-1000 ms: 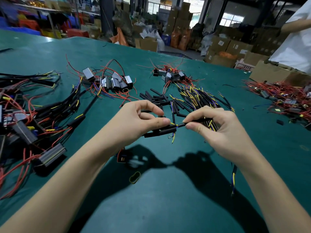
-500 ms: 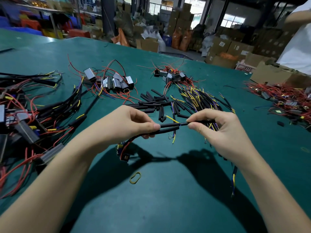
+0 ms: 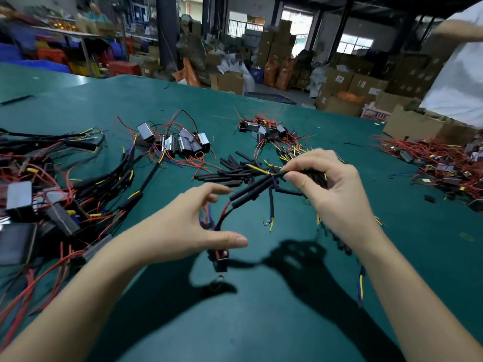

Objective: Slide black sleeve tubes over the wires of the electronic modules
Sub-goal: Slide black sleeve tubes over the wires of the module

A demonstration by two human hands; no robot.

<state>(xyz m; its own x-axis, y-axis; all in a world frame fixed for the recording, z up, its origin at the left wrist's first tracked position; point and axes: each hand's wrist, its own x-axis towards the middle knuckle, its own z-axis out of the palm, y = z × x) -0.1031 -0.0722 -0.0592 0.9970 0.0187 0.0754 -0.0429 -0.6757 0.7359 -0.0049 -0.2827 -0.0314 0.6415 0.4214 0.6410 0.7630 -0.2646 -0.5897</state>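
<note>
Head view: the right hand (image 3: 337, 194) is up over the green table (image 3: 261, 322). Its thumb & first finger pinch the top ends of two black sleeve tubes (image 3: 251, 190) w/ yellow wire tips poking out. The tubes slant down to the left. Red & black wires (image 3: 222, 218) hang from them to a small black module (image 3: 219, 258) just over the table. The left hand (image 3: 188, 226) is open, fingers spread & a bit bent, holding nothing, right beside the hanging wires. More loose tubes (image 3: 230, 173) lie in a pile behind the hands. Silver modules (image 3: 183, 143) w/ red wires sit further back on the left. Another person's white sleeve (image 3: 460, 74) is at the top right.
</note>
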